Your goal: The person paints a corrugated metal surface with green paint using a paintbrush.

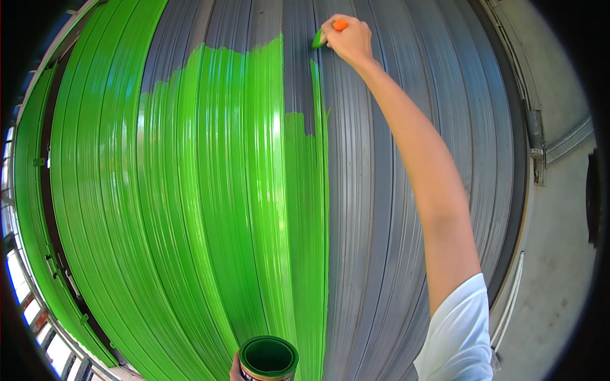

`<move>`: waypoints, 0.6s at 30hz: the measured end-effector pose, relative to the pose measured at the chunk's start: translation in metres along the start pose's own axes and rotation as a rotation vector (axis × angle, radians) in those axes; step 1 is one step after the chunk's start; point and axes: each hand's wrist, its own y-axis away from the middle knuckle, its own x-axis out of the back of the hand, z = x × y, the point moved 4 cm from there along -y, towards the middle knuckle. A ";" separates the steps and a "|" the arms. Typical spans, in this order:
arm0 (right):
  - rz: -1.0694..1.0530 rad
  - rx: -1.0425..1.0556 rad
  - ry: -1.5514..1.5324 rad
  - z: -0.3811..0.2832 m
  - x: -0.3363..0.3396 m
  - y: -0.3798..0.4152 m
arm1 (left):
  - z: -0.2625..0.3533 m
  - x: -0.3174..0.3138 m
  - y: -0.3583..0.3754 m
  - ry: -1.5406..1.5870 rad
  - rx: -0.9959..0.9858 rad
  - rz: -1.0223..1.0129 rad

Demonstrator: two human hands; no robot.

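Nearest the lens, the paint can (268,359) sits at the bottom edge, the left hand (236,369) under it, its grip mostly hidden. Beyond, the ribbed shutter (406,127) is green on its left half, grey on its right. Raised near the top edge, the right hand (348,39) closes its fingers round the brush (325,35), bristles touching grey metal beside the green patch's edge. Judging by this, painting is midway; more strokes rightward seem due, with a frame rail (532,127) at the right edge

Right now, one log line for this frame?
right hand: grip shut on paintbrush, bristles at grey shutter | left hand: holds paint can | green paint: covers shutter's left part
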 end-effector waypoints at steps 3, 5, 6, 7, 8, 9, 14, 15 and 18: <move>-0.045 0.104 0.058 -0.001 -0.009 0.035 | -0.003 0.002 0.002 0.001 0.003 0.003; -0.062 0.227 0.035 -0.017 0.004 0.113 | -0.004 0.003 0.005 0.005 0.011 0.001; -0.124 0.265 -0.013 -0.022 0.013 0.145 | -0.005 0.003 0.005 0.006 0.008 -0.001; -0.227 0.212 -0.065 -0.033 0.028 0.179 | -0.005 0.003 0.006 0.008 0.008 -0.002; -0.298 0.236 -0.051 -0.036 0.039 0.214 | -0.006 0.003 0.006 0.009 0.009 -0.007; -0.339 0.227 -0.100 -0.046 0.054 0.249 | -0.006 0.002 0.007 0.012 0.009 -0.010; -0.868 0.001 -0.261 -0.072 0.091 0.347 | -0.006 -0.003 0.008 0.016 0.006 -0.026; -0.930 -0.058 -0.293 -0.066 0.085 0.348 | -0.005 -0.004 0.008 0.016 0.004 -0.027; -0.902 -0.320 -0.400 -0.044 0.058 0.295 | -0.004 -0.005 0.010 0.014 0.011 -0.032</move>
